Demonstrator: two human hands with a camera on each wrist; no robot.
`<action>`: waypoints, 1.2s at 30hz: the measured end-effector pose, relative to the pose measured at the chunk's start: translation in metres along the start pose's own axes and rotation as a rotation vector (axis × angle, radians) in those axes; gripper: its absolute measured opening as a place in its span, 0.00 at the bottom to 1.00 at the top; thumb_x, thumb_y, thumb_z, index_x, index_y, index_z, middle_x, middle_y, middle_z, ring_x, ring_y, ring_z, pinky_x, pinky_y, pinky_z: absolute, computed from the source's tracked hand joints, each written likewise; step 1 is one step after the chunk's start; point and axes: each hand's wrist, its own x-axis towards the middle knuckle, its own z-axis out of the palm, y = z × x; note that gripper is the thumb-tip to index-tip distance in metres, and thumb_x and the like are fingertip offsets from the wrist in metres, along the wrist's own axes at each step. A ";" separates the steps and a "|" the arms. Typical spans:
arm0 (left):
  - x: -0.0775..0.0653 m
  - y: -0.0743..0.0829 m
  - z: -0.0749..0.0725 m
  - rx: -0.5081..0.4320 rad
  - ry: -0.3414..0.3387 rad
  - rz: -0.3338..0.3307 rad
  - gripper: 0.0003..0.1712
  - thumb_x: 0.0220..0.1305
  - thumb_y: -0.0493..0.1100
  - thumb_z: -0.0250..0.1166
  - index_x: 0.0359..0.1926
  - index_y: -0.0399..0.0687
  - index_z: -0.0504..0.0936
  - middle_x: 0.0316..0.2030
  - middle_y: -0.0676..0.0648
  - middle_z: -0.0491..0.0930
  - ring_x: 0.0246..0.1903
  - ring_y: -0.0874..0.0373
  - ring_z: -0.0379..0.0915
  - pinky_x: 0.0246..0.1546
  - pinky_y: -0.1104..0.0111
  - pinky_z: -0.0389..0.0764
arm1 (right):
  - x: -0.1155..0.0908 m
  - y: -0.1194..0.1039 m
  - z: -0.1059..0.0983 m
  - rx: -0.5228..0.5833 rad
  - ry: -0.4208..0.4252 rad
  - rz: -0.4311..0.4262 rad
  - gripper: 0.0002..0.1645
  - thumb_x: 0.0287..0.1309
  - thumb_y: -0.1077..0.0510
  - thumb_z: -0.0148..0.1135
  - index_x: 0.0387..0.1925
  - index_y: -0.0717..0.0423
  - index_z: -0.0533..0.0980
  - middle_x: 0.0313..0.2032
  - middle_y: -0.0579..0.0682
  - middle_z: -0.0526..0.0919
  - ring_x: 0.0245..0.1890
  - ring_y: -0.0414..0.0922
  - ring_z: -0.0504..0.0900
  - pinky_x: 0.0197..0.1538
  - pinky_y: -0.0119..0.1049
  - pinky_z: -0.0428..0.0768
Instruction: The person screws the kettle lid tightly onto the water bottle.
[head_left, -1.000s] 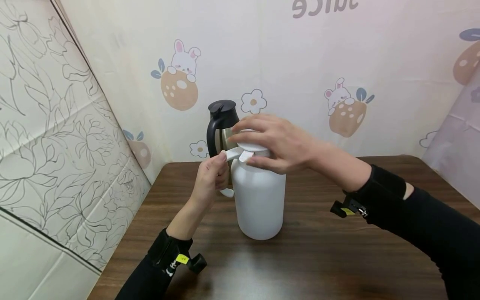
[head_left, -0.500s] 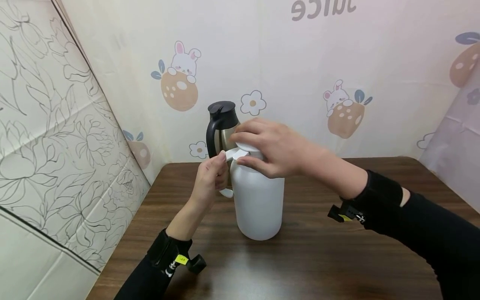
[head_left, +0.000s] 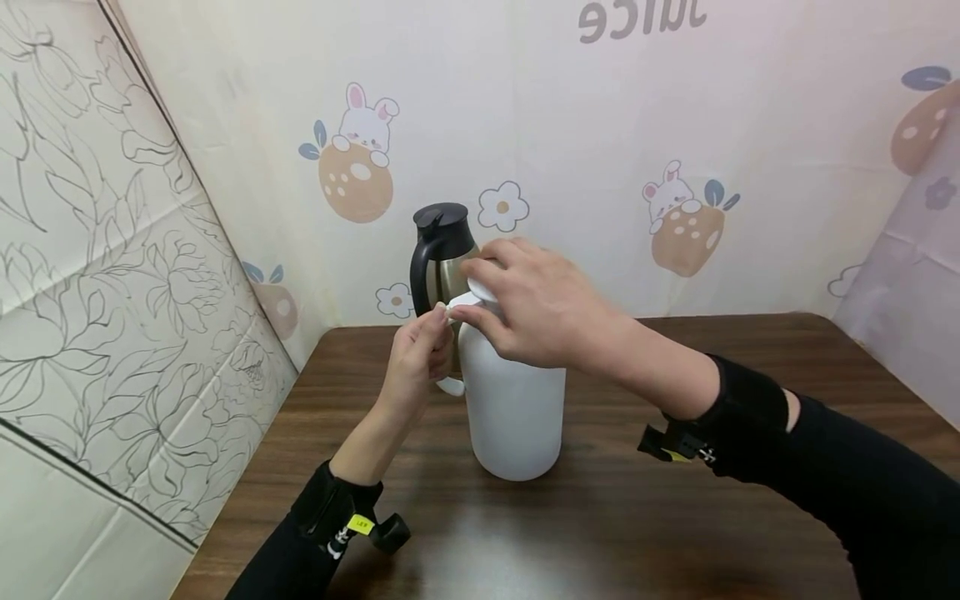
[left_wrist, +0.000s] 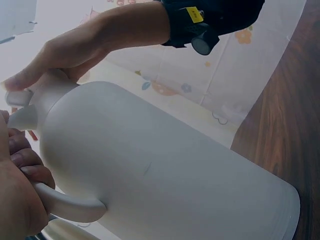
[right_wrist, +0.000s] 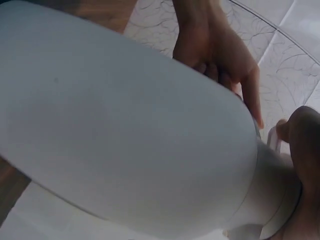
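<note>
A white thermos jug (head_left: 513, 417) stands upright on the wooden table. My left hand (head_left: 416, 354) grips its handle (left_wrist: 75, 207), fingers curled round it, thumb on top. Over the jug's top, my right hand (head_left: 543, 308) holds the white lid (head_left: 481, 290), which is mostly hidden under the palm. In the head view its thumb reaches the top of the handle, close to the left thumb. The left wrist view shows the right thumb against a small tab (left_wrist: 19, 97) on the lid. The jug's neck (right_wrist: 270, 185) shows below the right hand in the right wrist view.
Behind the white jug stands a steel thermos jug (head_left: 450, 279) with a black lid and handle, partly covered by the right hand. The brown table (head_left: 637, 517) meets a patterned wall cloth (head_left: 585, 125) at the back and a flowered panel (head_left: 135, 250) on the left.
My right hand has turned on the lid, its thumb swinging left toward the handle and the lid's tab turning with it. The right forearm has shifted left and down. My left hand stays put.
</note>
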 end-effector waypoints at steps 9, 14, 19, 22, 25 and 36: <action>-0.004 0.001 0.006 0.028 0.027 0.022 0.26 0.81 0.51 0.49 0.24 0.42 0.59 0.17 0.55 0.57 0.16 0.60 0.49 0.18 0.72 0.53 | -0.001 -0.015 0.000 -0.088 0.011 0.127 0.33 0.76 0.34 0.54 0.63 0.54 0.80 0.52 0.57 0.81 0.52 0.57 0.80 0.50 0.50 0.81; -0.006 0.000 0.009 0.061 0.044 0.054 0.29 0.82 0.51 0.48 0.24 0.37 0.58 0.17 0.53 0.56 0.16 0.61 0.50 0.18 0.72 0.52 | 0.001 -0.021 0.001 -0.112 0.006 0.191 0.33 0.75 0.32 0.54 0.60 0.53 0.80 0.50 0.57 0.81 0.48 0.56 0.80 0.47 0.51 0.81; -0.007 0.000 0.011 0.083 0.069 0.062 0.30 0.82 0.53 0.48 0.25 0.36 0.58 0.17 0.52 0.56 0.16 0.60 0.50 0.18 0.72 0.52 | 0.003 -0.026 0.002 -0.144 0.009 0.228 0.32 0.74 0.31 0.54 0.57 0.53 0.81 0.43 0.55 0.79 0.42 0.54 0.78 0.43 0.50 0.80; -0.008 0.000 0.012 0.086 0.080 0.063 0.30 0.82 0.53 0.49 0.25 0.36 0.59 0.17 0.52 0.56 0.17 0.60 0.50 0.19 0.71 0.52 | 0.004 -0.029 0.002 -0.158 -0.004 0.259 0.33 0.75 0.31 0.53 0.56 0.54 0.80 0.40 0.55 0.77 0.40 0.54 0.77 0.42 0.50 0.79; -0.008 0.000 0.013 0.084 0.090 0.058 0.30 0.82 0.53 0.48 0.25 0.37 0.58 0.18 0.53 0.56 0.17 0.61 0.50 0.19 0.72 0.52 | 0.005 -0.032 0.001 -0.173 -0.029 0.289 0.35 0.75 0.30 0.52 0.56 0.55 0.80 0.40 0.55 0.76 0.40 0.55 0.75 0.42 0.50 0.79; -0.009 0.000 0.014 0.028 0.026 0.052 0.28 0.82 0.51 0.47 0.25 0.38 0.56 0.16 0.54 0.54 0.15 0.61 0.47 0.16 0.71 0.50 | -0.001 -0.019 0.000 -0.052 -0.013 0.221 0.34 0.75 0.32 0.56 0.64 0.53 0.78 0.55 0.57 0.79 0.54 0.56 0.79 0.55 0.52 0.80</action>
